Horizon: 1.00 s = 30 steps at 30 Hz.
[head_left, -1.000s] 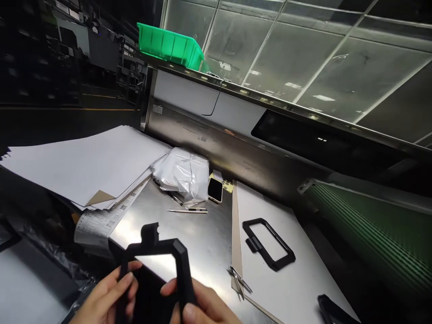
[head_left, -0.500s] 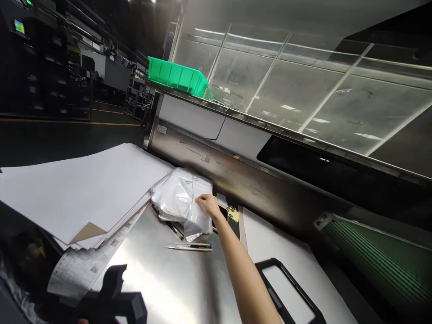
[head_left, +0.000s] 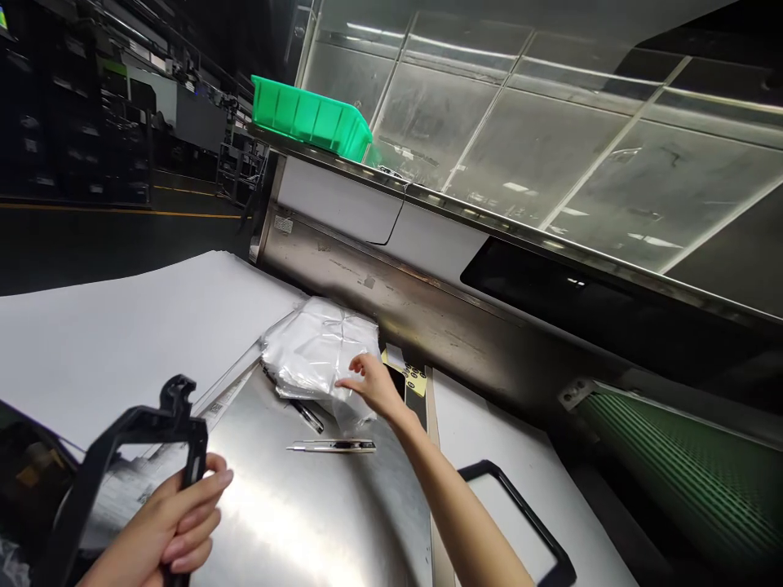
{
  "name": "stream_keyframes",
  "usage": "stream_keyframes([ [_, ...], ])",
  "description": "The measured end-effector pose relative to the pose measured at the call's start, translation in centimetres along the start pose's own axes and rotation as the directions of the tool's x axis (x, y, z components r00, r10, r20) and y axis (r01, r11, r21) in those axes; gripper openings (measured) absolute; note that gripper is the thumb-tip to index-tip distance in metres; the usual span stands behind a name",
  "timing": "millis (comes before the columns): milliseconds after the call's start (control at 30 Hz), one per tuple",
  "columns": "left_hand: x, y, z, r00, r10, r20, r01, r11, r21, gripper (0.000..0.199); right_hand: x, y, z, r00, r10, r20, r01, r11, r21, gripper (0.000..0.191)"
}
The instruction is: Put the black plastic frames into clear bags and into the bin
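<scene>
Left hand (head_left: 183,518) is closed around a side bar of the black frame (head_left: 150,425), held tilted at lower left; the right hand (head_left: 370,383) is at the bagged stack (head_left: 311,342), its grip undeterminable (thumb and forefinger appear parted). Half a second ago, the left hand was nearly out of view. On the metal table (head_left: 263,505) lies a knife (head_left: 333,446); a green bin (head_left: 309,118) sits on the ledge behind. The right arm is extended forward, fingers curled.
</scene>
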<state>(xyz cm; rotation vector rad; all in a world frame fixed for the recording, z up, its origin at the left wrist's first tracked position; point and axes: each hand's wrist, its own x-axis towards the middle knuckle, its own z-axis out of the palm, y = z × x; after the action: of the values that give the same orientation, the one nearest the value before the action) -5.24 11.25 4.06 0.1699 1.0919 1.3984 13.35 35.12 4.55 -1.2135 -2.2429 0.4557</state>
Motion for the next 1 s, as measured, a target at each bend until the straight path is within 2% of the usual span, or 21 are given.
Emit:
stream_keyframes([
  [67, 0.0, 0.4, 1.4, 0.999, 0.017, 0.029, -0.018, 0.999, 0.032, 0.036, -0.4, 0.2, 0.6, 0.995, -0.02, 0.099, 0.014, 0.998, 0.062, 0.02],
  [133, 0.3, 0.9, 3.0, 0.996, 0.048, 0.073, -0.053, 0.997, 0.064, 0.03, -0.3, 0.9, 0.5, 0.989, 0.007, 0.146, -0.028, 0.99, 0.142, 0.021],
  [233, 2.1, 1.6, 5.7, 0.984, 0.081, 0.16, -0.098, 0.99, 0.105, 0.018, -0.1, 2.2, -0.5, 0.99, 0.051, 0.132, -0.085, 0.96, 0.266, 0.025],
  [333, 5.0, 1.8, 8.7, 0.973, 0.076, 0.219, -0.105, 0.986, 0.127, 0.013, -0.6, 2.6, -1.4, 0.99, 0.071, 0.119, -0.111, 0.924, 0.365, 0.024],
  [467, 8.7, 0.6, 12.5, 0.976, -0.005, 0.216, -0.034, 0.984, 0.176, 0.015, -1.7, 2.1, -1.9, 0.986, 0.055, 0.157, -0.124, 0.872, 0.473, 0.017],
  [567, 10.0, -0.8, 14.5, 0.98, -0.022, 0.196, -0.019, 0.979, 0.203, 0.01, -2.2, 1.7, -2.2, 0.979, 0.038, 0.202, -0.144, 0.827, 0.544, 0.013],
  [700, 11.1, -2.4, 15.4, 0.99, 0.044, 0.132, -0.071, 0.976, 0.206, 0.004, -2.4, 1.1, -2.4, 0.958, 0.038, 0.285, -0.212, 0.764, 0.61, 0.016],
  [833, 12.0, -2.8, 14.8, 0.993, 0.107, 0.054, -0.116, 0.971, 0.208, 0.006, -2.0, 1.2, -1.8, 0.947, 0.068, 0.313, -0.276, 0.67, 0.689, 0.015],
  [933, 12.0, -2.4, 14.2, 0.992, 0.126, 0.03, -0.13, 0.973, 0.19, 0.006, -1.1, 2.3, -2.3, 0.962, 0.194, 0.192, -0.265, 0.501, 0.824, 0.015],
  [1000, 11.8, -2.2, 14.2, 0.989, 0.146, 0.03, -0.149, 0.976, 0.162, 0.008, -0.5, 3.2, -3.5, 0.95, 0.302, 0.078, -0.19, 0.362, 0.913, 0.018],
])
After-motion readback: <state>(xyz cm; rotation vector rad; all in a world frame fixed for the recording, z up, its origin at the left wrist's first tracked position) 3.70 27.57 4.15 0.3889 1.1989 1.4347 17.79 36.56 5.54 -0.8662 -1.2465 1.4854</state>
